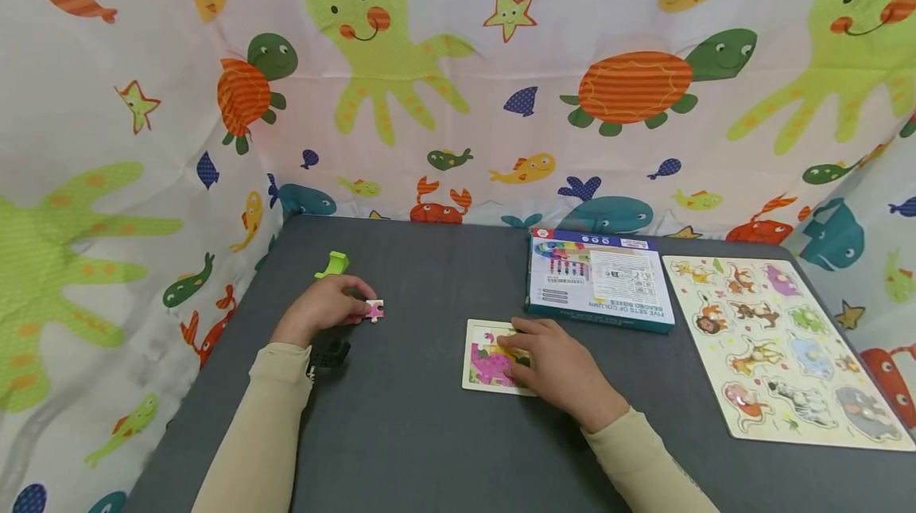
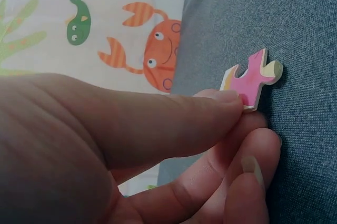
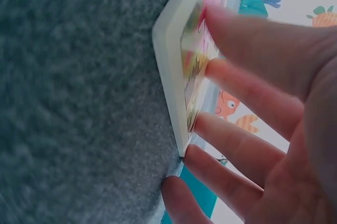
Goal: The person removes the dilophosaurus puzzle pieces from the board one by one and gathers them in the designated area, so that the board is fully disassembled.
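Observation:
At the left of the table, my left hand (image 1: 324,308) pinches a small pink jigsaw piece (image 1: 375,309) between thumb and fingertips. In the left wrist view the jigsaw piece (image 2: 249,83) shows a pale rounded tab and a notch, held close over the grey tabletop. My right hand (image 1: 561,362) rests with spread fingers on the right side of a small framed jigsaw puzzle (image 1: 467,358), which lies flat and shows a pink animal. The right wrist view has the fingertips on the puzzle's face and at its pale rim (image 3: 168,84); the hand hides part of the picture.
A bright green curved toy piece (image 1: 335,263) lies behind my left hand. Behind my right hand is a blue-and-white box (image 1: 572,302). A large wooden animal puzzle board (image 1: 776,342) lies at the right. A curtain (image 1: 458,83) with sea animals hangs along the table's back and sides.

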